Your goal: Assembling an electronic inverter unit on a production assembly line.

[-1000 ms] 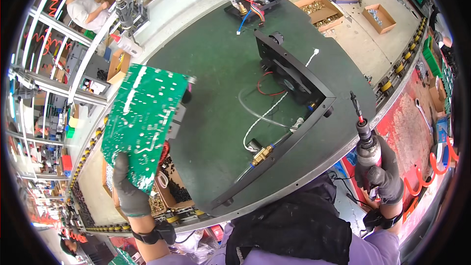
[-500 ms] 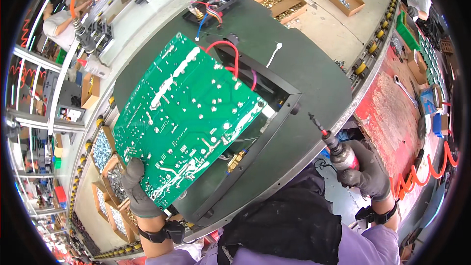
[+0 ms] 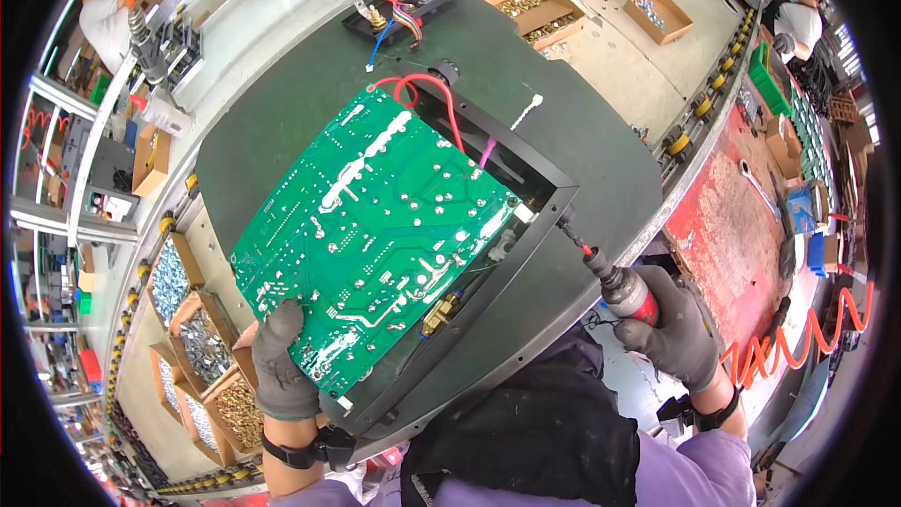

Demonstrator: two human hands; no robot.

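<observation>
My gloved left hand [image 3: 284, 363] grips the near left corner of a large green circuit board [image 3: 375, 235], its thumb on the upper face. Solder joints and white streaks cover that face. The board lies tilted over a black metal housing [image 3: 511, 268], with red and purple wires at its far edge and a brass fitting [image 3: 439, 315] beside its near right edge. In my gloved right hand [image 3: 678, 327] is a red and black power screwdriver [image 3: 621, 287]. Its bit points toward the housing's right corner, near a small black knob there; I cannot tell whether they touch.
The dark green work board [image 3: 282, 117] rests on a roller line. Cardboard boxes of small metal parts [image 3: 202, 343] stand at the left; more boxes [image 3: 530, 11] are at the far side. A black part with coloured wires [image 3: 404, 14] sits beyond. An orange coiled hose [image 3: 798, 329] hangs right.
The circuit board has come down and slightly right, closer to the housing, with my left hand still on it. My right hand has brought the screwdriver left, nearer the housing's corner.
</observation>
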